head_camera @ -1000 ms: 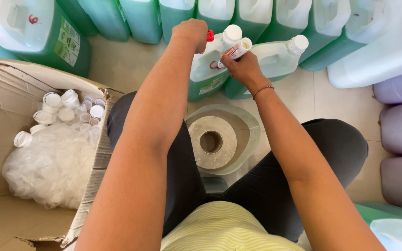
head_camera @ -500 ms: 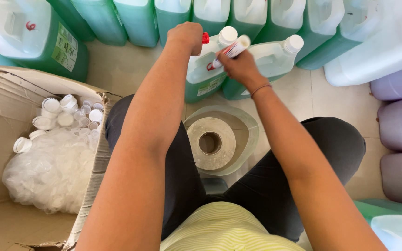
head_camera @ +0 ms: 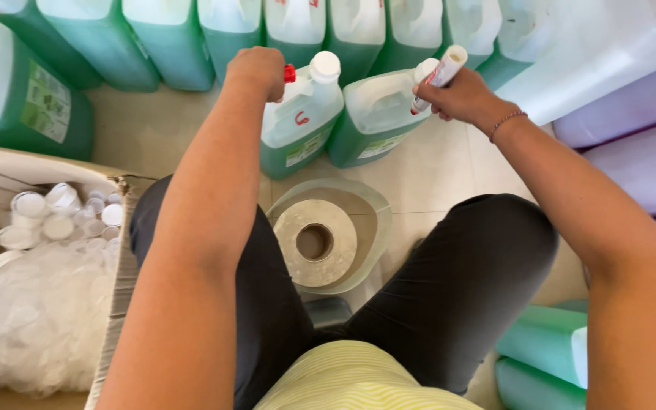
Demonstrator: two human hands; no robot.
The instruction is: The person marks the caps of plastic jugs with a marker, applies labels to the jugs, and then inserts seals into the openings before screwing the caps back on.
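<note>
Rows of green liquid jugs [head_camera: 168,38] stand along the far edge of the tiled floor [head_camera: 146,129], with pale purple jugs [head_camera: 632,152] stacked to my right and a big white container [head_camera: 594,53] above them. An open cardboard box [head_camera: 47,175] sits at my left knee, holding a bag of white caps [head_camera: 39,319] and loose caps on top. Between my legs lies a roll of tape [head_camera: 315,243] on a clear piece of plastic. Just in front of it stand two green jugs side by side: the nearer jug [head_camera: 298,129], white-capped and marked in red, and its neighbour [head_camera: 377,114]. My left hand [head_camera: 256,70] is curled into a loose fist against the marked jug's shoulder, fingers pressed together around a small red cap [head_camera: 289,73]. My right hand [head_camera: 461,97] hovers over the neighbouring jug, fingers wrapped tight around a white and red marker [head_camera: 438,76], its uncapped end pointing up and away.
</note>
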